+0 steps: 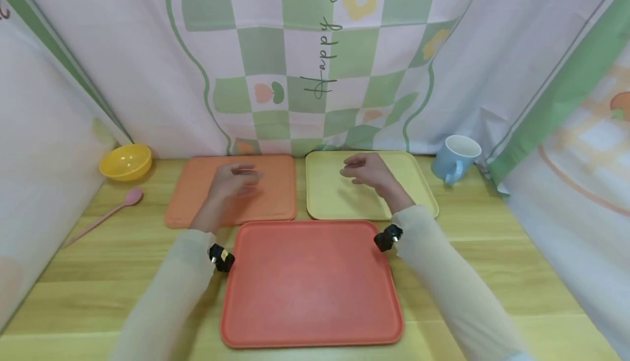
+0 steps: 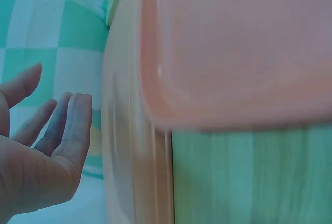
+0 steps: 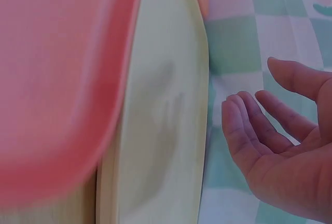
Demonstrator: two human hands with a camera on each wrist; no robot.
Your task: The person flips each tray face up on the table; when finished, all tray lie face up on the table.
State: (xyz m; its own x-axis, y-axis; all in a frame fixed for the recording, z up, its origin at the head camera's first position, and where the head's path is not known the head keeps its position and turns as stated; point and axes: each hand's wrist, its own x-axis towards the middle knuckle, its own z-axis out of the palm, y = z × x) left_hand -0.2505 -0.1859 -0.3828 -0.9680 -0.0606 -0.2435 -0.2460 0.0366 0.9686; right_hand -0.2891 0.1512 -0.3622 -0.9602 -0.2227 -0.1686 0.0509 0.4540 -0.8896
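Observation:
My left hand point(image 1: 235, 183) hovers over the orange tray point(image 1: 189, 199) at the back left, fingers relaxed and holding nothing. Above the yellow tray point(image 1: 320, 186) at the back right is my right hand point(image 1: 371, 172), also loosely bent and holding nothing. The red tray point(image 1: 312, 284) lies nearer, between my forearms. In the left wrist view the left hand point(image 2: 49, 151) shows its palm and parted thumb, beside the red tray's corner point(image 2: 233, 53). The right wrist view has the right hand point(image 3: 285, 141) with its thumb apart from the fingers; its shadow falls on the yellow tray point(image 3: 161, 172).
A yellow bowl point(image 1: 126, 163) stands at the back left, with a pink spoon point(image 1: 110, 212) in front of it. At the back right is a blue mug point(image 1: 455, 158). A patterned curtain point(image 1: 305, 60) hangs behind the trays, and the wooden table point(image 1: 497, 273) lies beneath everything.

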